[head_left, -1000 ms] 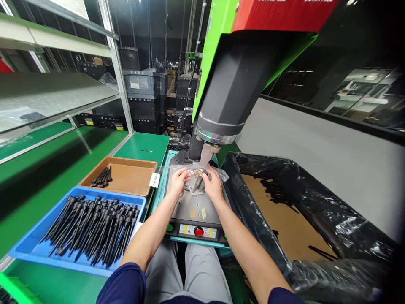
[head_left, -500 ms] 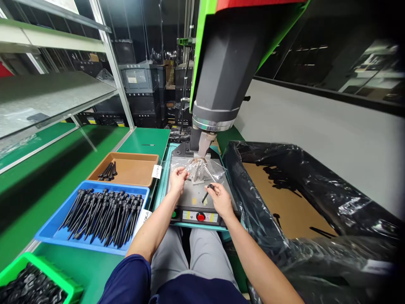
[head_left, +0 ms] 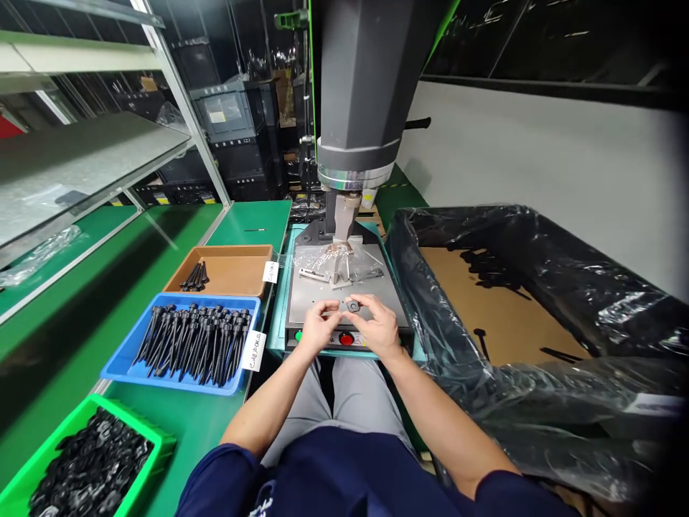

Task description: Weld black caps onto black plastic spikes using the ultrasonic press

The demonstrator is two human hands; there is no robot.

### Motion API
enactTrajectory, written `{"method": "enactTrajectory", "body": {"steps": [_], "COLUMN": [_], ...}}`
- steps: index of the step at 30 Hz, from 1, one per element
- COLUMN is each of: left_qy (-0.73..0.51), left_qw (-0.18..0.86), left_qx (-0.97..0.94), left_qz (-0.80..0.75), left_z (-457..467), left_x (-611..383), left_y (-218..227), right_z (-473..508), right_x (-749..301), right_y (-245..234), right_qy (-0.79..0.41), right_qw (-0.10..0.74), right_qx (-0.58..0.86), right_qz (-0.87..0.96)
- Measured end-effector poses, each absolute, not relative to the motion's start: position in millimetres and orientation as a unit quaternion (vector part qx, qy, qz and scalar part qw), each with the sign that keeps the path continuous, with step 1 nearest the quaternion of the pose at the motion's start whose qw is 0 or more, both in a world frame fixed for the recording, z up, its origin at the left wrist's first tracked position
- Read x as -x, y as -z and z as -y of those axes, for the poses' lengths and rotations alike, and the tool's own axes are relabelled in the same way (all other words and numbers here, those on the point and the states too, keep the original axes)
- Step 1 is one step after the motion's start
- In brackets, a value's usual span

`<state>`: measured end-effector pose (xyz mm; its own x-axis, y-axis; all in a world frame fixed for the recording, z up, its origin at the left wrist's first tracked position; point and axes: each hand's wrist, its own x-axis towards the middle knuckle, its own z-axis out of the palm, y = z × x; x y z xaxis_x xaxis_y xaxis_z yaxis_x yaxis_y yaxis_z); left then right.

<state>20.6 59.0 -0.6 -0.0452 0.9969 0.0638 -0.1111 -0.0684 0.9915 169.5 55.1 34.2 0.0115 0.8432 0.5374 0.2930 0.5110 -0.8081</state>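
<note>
Above the front of the machine's grey base plate (head_left: pixel 301 309), my right hand (head_left: pixel 380 329) pinches a black rod with a round head (head_left: pixel 352 306). Its round end is turned up toward me, and my fingers hide most of the shaft. Just left of it is my left hand (head_left: pixel 319 328), thumb and forefinger curled together, the fingertips close to the round head. Whether those fingertips hold a small part I cannot make out. Behind both hands, the machine's metal tip (head_left: pixel 345 215) comes down over a fixture (head_left: pixel 340 276) draped in clear plastic film.
On the left stand a blue tray (head_left: pixel 177 385) of black rods, a brown tray (head_left: pixel 237 269) with several rods, and a green bin (head_left: pixel 161 446) of small black parts. A box lined with black plastic (head_left: pixel 446 316) is at right. A red button (head_left: pixel 346 339) faces me.
Both hands have come together and nearer to me. The rod in my right hand has turned from slanting downward to showing its round head. My view has shifted.
</note>
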Motion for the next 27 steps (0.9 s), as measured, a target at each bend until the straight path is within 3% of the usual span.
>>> {"method": "enactTrajectory", "body": {"steps": [5,9,14,20,27], "left_qy": [-0.479,-0.435,-0.485,-0.417,-0.321], "left_qw": [0.42,0.379,0.301,0.088,0.066], "left_qx": [-0.626,-0.667,-0.566,-0.436,-0.38], "left_qz": [-0.449,-0.472,-0.594,-0.793,-0.865], "left_z": [-30.5,-5.3,36.5,73.4,68.1], "left_x": [-23.0,5.7,88.3,213.4,259.4], "left_y": [-12.0,-20.6,-41.0,-45.9,-13.1], "right_z": [-48.0,-37.0,-34.7,-31.5,-29.3], "right_x": [-158.6,-157.6,-162.5,-157.5,-160.4], "right_y": [-20.4,-17.3,-9.4,9.1,11.4], "right_qy": [-0.401,-0.484,-0.539,-0.567,-0.583], "right_qw": [0.612,0.595,0.54,0.503,0.47], "right_qx": [0.406,0.375,0.361,0.367,0.381], "right_qz": [0.548,0.521,0.537,0.54,0.542]}}
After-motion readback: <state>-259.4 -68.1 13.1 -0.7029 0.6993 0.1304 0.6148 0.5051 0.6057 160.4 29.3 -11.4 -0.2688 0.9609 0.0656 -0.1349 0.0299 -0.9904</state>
